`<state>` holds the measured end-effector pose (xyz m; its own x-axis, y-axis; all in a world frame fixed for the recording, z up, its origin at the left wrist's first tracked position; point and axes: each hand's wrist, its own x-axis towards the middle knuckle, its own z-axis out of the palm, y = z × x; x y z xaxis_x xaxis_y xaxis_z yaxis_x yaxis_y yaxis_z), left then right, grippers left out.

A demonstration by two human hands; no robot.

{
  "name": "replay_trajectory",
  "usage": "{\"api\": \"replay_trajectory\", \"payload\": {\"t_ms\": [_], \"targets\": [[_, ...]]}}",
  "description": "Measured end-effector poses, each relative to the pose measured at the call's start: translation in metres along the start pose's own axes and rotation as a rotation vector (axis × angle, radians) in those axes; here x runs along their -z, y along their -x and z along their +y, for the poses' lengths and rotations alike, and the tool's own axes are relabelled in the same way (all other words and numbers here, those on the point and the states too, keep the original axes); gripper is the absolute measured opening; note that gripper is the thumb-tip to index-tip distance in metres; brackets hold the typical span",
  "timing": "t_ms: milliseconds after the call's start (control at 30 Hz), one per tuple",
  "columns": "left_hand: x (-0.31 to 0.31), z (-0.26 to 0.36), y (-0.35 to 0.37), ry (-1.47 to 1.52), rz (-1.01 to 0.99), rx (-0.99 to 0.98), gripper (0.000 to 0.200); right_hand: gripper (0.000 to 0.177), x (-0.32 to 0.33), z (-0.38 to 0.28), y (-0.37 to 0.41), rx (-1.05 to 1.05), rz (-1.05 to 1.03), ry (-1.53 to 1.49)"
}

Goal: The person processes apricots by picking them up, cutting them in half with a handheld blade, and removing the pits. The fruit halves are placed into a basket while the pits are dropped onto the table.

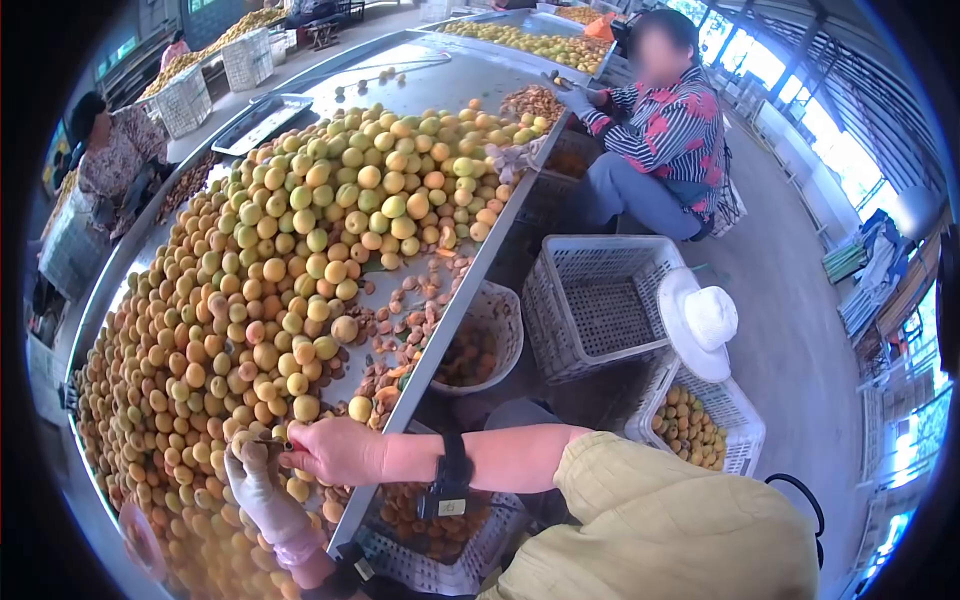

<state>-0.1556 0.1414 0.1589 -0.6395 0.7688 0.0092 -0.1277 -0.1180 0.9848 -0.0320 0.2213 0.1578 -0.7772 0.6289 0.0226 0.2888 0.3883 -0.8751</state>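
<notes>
Steel table (430,80) piled with fruit (300,230); left hand (258,487) grips apricot (246,447); right hand (335,452) pinches knife (270,440).

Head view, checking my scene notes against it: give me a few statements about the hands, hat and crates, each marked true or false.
1. The left hand wears a pale glove and grips an apricot. True.
2. The white hat lies on the table. False: it rests on the crates beside the table.
3. The right hand is bare, with a dark strap at the wrist. True.
4. The large crate is full of fruit. False: it is empty; the small crate next to it holds fruit.
</notes>
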Motion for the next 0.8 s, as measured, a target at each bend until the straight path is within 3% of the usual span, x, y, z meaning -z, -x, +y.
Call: {"api": "replay_trajectory", "payload": {"t_ms": [200,367,533,600,800], "targets": [[-0.004,-0.01,-0.001,0.133,0.042,0.028,0.051,0.037,0.001,-0.004,0.002,-0.038,-0.059,-0.069],[-0.006,-0.003,0.001,-0.108,0.043,-0.109,0.044,0.035,0.019,0.006,-0.006,-0.049,-0.285,-0.222],[-0.005,-0.022,0.0,0.053,-0.039,0.066,0.051,0.034,0.004,0.005,0.002,-0.099,-0.196,-0.106],[-0.02,-0.025,0.005,0.383,0.031,0.164,0.052,0.034,-0.003,0.005,0.003,-0.105,-0.146,-0.059],[-0.01,-0.005,0.004,0.056,-0.081,0.124,0.05,0.032,0.004,0.01,0.002,-0.039,-0.069,0.051]]}}
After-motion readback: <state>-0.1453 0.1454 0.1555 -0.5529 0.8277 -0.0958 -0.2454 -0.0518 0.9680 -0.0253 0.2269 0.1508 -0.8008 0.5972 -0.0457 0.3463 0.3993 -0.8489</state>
